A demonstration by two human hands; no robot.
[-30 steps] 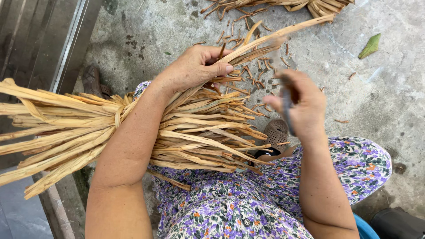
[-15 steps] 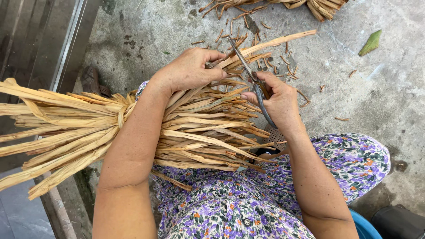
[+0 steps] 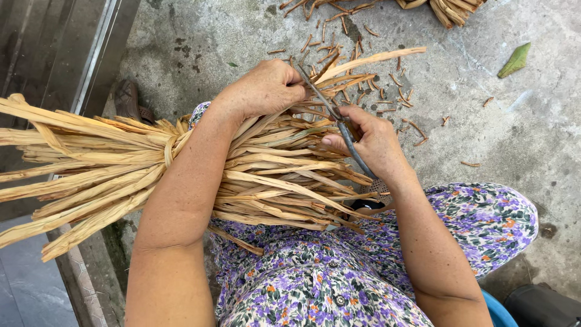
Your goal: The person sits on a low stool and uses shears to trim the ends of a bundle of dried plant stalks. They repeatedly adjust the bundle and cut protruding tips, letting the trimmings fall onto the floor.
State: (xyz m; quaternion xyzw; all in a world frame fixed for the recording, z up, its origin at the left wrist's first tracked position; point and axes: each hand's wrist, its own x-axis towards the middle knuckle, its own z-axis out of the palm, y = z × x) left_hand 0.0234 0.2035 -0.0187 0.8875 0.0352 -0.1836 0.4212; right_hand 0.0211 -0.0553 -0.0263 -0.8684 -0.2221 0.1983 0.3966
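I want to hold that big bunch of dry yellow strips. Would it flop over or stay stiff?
The bundle of dried strips probably feels light and fairly stiff: its loose ends fan straight out. A strip knotted round its middle likely keeps it together. The ends under the left hand look thin, so they might snap.

light: soft, even daylight | shadows: faint, diffuse | glare: none | focus: sharp, slight edge distortion

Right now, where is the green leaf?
In the head view, the green leaf lies on the concrete floor at upper right, beyond the right hand.
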